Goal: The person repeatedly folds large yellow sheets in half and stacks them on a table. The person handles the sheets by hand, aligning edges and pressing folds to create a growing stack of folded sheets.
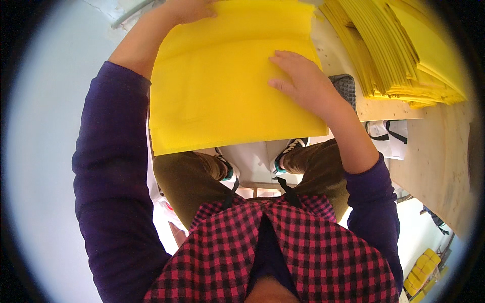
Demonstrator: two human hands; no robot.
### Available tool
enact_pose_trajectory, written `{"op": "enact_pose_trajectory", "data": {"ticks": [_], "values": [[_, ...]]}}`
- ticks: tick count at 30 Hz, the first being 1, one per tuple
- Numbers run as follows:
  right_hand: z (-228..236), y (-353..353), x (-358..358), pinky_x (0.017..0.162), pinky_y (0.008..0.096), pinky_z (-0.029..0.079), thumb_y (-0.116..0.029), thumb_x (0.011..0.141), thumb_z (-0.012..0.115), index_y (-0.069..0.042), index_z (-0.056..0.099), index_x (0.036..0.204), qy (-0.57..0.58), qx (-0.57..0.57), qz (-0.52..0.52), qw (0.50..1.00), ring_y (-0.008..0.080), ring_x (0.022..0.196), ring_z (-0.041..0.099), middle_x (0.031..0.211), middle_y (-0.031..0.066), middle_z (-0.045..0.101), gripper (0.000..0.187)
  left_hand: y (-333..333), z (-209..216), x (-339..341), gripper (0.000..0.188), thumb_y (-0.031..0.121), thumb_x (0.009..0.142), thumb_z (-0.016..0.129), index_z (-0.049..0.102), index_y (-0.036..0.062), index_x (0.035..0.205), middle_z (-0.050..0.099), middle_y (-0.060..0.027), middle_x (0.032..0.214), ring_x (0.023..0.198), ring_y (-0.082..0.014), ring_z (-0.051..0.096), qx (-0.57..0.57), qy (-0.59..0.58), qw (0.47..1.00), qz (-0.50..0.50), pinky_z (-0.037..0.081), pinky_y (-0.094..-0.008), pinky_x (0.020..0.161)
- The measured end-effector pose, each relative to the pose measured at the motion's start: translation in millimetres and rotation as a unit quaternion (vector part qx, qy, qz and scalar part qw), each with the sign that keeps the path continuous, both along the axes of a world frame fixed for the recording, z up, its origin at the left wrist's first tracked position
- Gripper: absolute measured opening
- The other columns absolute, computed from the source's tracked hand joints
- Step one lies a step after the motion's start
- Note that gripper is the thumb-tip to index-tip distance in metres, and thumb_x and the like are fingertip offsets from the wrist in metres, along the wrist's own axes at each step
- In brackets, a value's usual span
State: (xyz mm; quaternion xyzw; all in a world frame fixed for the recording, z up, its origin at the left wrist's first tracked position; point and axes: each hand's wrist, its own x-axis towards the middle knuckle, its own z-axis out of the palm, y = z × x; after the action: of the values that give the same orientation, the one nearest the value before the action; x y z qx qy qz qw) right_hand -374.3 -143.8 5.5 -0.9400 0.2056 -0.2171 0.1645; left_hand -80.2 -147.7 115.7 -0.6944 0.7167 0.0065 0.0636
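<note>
**Big yellow sheet, two bare hands**

The large yellow sheet (pixel 227 86) lies spread over the person's lap, its near edge above the knees. The right hand (pixel 303 81) rests flat on it at about 3 o'clock, fingers spread, pinching nothing. The left hand (pixel 189 9) reaches the far edge at 12 o'clock; its grip I cannot tell. The sheet looks light and soft, foam-like, bending rather than cracking; best taken by opposite edges. A stack of yellow sheets (pixel 399 50) sits on the wooden surface (pixel 434 151) at 2 o'clock.
</note>
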Motion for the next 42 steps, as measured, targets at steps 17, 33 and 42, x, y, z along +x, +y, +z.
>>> {"op": "enact_pose_trajectory", "data": {"ticks": [17,33,42], "values": [[-10,4,-3,0.107,0.0407,0.032,-0.035,0.085,0.062,-0.001,0.056,0.122,0.023,-0.048,-0.001,0.999,0.0344,0.128,0.042,0.135,0.0199,0.048,0.051,68,-39,31,0.045,0.022,0.081,0.067,0.058,0.0063,0.122,0.058,-0.0168,0.123,0.114,-0.0297,0.054,-0.235,0.128,0.961,-0.073,0.042,-0.0378,0.098],[-13,-5,-3,0.108,0.0399,0.031,-0.027,0.086,0.063,-0.001,0.055,0.123,0.023,0.004,0.029,0.999,0.0345,0.129,0.041,0.134,0.0197,0.048,0.046,324,-130,-9,0.041,0.033,0.095,0.050,0.054,-0.0009,0.118,0.060,-0.0096,0.101,0.090,-0.0159,0.058,-0.250,0.630,0.583,0.447,0.048,-0.0286,0.075],[11,12,9,0.108,0.0396,0.032,-0.028,0.087,0.063,-0.002,0.054,0.124,0.072,0.021,-0.024,0.997,0.0344,0.128,0.041,0.136,0.0197,0.047,0.046,306,-146,-40,0.052,0.043,0.100,0.037,0.054,-0.0005,0.123,0.057,-0.0118,0.121,0.113,-0.0222,0.052,-0.401,0.661,0.519,0.364,0.041,-0.0348,0.094]]}}
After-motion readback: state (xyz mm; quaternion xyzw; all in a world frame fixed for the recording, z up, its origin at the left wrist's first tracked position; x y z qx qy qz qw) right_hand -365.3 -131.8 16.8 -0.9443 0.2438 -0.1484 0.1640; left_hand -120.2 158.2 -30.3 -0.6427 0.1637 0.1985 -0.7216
